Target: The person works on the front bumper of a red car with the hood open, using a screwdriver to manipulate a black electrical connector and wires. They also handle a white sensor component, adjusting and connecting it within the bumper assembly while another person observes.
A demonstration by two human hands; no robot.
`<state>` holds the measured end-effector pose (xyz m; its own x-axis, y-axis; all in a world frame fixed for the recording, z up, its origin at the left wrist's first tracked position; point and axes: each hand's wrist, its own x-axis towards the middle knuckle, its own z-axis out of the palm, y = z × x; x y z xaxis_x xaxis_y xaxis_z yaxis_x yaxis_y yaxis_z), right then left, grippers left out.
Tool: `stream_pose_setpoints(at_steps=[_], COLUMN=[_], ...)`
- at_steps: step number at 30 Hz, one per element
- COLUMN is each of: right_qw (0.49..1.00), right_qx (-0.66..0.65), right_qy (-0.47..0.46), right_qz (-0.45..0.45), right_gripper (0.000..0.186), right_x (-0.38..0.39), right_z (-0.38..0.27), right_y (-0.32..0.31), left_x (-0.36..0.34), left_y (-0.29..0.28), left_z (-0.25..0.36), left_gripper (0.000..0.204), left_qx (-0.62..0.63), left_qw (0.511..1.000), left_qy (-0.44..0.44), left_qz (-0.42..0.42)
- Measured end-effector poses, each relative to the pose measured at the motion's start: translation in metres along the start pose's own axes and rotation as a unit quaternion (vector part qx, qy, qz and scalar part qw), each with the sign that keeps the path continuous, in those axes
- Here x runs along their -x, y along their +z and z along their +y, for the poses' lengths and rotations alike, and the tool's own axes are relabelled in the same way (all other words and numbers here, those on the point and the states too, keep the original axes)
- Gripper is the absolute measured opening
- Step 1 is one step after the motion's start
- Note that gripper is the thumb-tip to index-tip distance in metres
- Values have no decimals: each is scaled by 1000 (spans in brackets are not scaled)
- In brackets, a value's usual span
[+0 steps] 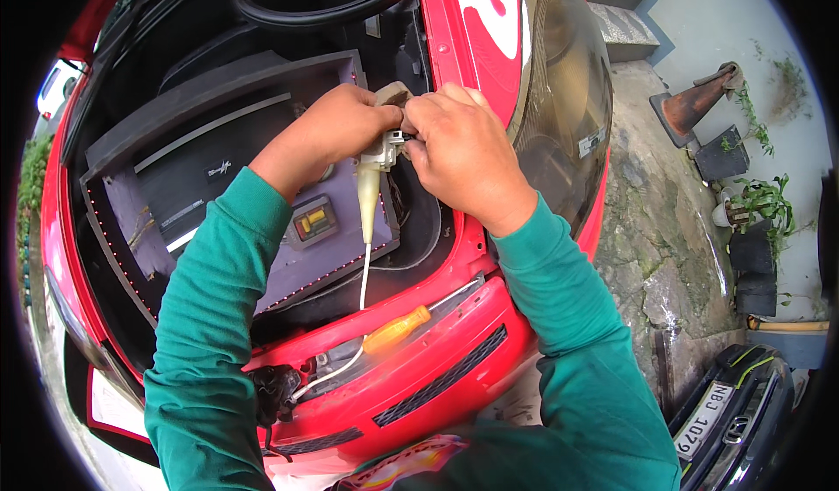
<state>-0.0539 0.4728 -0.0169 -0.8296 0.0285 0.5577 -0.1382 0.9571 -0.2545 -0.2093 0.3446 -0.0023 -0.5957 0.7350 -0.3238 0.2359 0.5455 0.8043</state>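
Note:
Both my hands meet over the open trunk of a red car, around a white plastic part [381,155] with a cream cone-shaped boot [368,203] hanging below it. My left hand [343,126] pinches the part from the left, fingertips partly hidden. On its right side, my right hand [461,152] is closed with thumb and fingers at a small dark piece on the part. A grey-beige lump [393,95] shows just behind the fingers. From the boot, a white cable [364,277] runs down to a dark mechanism [275,388] at the trunk's edge.
A screwdriver [398,330] with an orange handle lies on the bumper ledge [437,351]. Inside the trunk sits a grey panel with a black amplifier [214,172] and a fuse box [313,222]. A tail light [564,98], cone [699,102], potted plants [765,203] and another car [734,412] stand to the right.

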Motion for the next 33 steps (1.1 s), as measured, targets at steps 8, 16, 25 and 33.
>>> stream_pose_setpoints(at_steps=[8,16,25,33], right_qw=[1000,1000,998,994], right_qx=[-16,-1,-57,-109], right_qy=[-7,1,12,15], right_qz=[3,-5,-4,16], right_gripper=[15,18,20,21], right_x=[0,-1,-3,1], right_z=[2,0,1,1], right_y=[2,1,-3,-5], left_x=[-1,-5,12,19], left_y=[12,42,46,9], left_z=[5,-17,-14,-5], left_gripper=[39,16,19,26], left_qx=[-254,398,550,308], left_qw=[950,900,800,949], left_qy=[118,-42,-22,41], left_qz=[141,174,240,45])
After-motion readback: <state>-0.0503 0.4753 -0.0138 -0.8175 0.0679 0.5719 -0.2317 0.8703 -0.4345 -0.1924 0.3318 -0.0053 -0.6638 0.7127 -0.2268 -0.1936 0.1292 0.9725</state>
